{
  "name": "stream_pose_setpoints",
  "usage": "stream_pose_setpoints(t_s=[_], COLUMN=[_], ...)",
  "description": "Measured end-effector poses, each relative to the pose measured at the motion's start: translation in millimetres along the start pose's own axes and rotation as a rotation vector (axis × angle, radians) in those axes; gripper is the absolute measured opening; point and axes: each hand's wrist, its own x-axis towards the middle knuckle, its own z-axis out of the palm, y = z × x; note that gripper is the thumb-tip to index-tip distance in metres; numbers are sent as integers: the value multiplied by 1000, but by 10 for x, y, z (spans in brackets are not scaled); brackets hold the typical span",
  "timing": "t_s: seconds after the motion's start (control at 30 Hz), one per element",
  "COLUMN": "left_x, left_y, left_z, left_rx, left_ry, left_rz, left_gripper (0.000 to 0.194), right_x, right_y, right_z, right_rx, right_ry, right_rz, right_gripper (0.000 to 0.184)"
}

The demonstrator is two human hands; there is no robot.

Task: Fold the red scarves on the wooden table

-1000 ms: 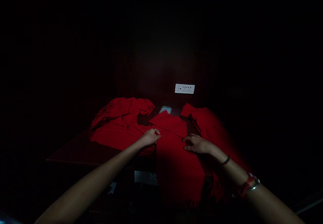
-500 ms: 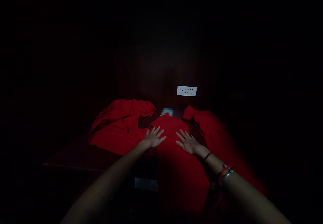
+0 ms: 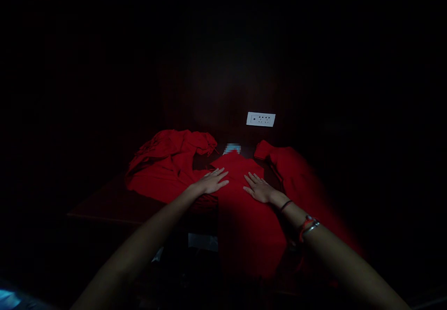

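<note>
A red cloth piece (image 3: 244, 217) lies flat over the table and hangs down past its front edge. My left hand (image 3: 213, 181) rests on its left border, palm down with fingers spread. On the right part of the same cloth lies my right hand (image 3: 259, 189), also flat with its fingers stretched out. Neither hand grips anything. To the left is a crumpled red cloth heap (image 3: 164, 165) with folds and what look like fringes or strings. Another red cloth (image 3: 296, 170) spreads along the right side, its lower end fading into the dark.
The dark table (image 3: 104, 203) has its front edge at the left. A white socket plate (image 3: 260, 119) is on the wall behind. A small blurred pale item (image 3: 233, 148) sits beyond the cloth. Below the table shows a pale object (image 3: 202, 241) I cannot make out.
The view has tilted slightly, so the table and cloths sit a little higher in the picture. Both hands stay flat on the red cloth, in nearly the same places.
</note>
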Motion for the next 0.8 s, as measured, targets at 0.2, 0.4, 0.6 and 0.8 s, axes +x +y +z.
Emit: stream_pose_setpoints(t_s=[0.2, 0.4, 0.6, 0.8], left_x=[-577, -874, -877, -841], left_y=[-286, -538, -582, -603], left_z=[-285, -419, -393, -361], left_rx=[262, 508, 554, 398], left_ry=[246, 182, 297, 270], left_rz=[179, 70, -37, 43], left_gripper=[46, 27, 27, 23], right_x=[-211, -254, -236, -216], right_y=[-280, -398, -362, -371], right_z=[-54, 107, -28, -99], right_rx=[47, -6, -80, -45], right_ry=[216, 267, 252, 189], right_rz=[-262, -341, -317, -282], right_gripper=[64, 40, 36, 51])
